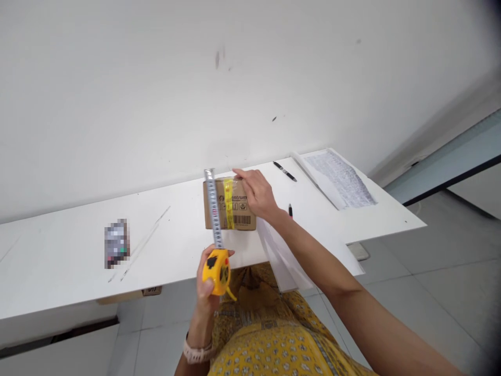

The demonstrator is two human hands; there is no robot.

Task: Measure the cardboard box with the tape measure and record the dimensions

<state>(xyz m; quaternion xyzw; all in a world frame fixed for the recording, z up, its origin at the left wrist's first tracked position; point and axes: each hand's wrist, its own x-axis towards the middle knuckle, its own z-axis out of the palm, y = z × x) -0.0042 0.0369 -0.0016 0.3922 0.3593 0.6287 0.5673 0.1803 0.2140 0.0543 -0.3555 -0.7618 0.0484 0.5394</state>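
Observation:
My left hand [207, 279] is closed around a yellow tape measure [216, 269] in front of the table's near edge. The metal blade [213, 209] is pulled out and runs away from me across the left part of a small cardboard box [238, 219]. Its tip reaches just past the box's far edge. Yellow tape wraps the box, which also carries printed marks and a barcode. At the far right corner of the box, my right hand [258, 193] holds it, with fingers bent over the far edge; the fingers' undersides are hidden.
The box sits on a narrow white table [172, 245] against a wall. To the right lie a black pen [284, 171], another pen [290, 210] partly hidden by my arm, a written sheet [340, 180] and loose white paper [317, 245]. A blurred-out item [117, 243] lies left.

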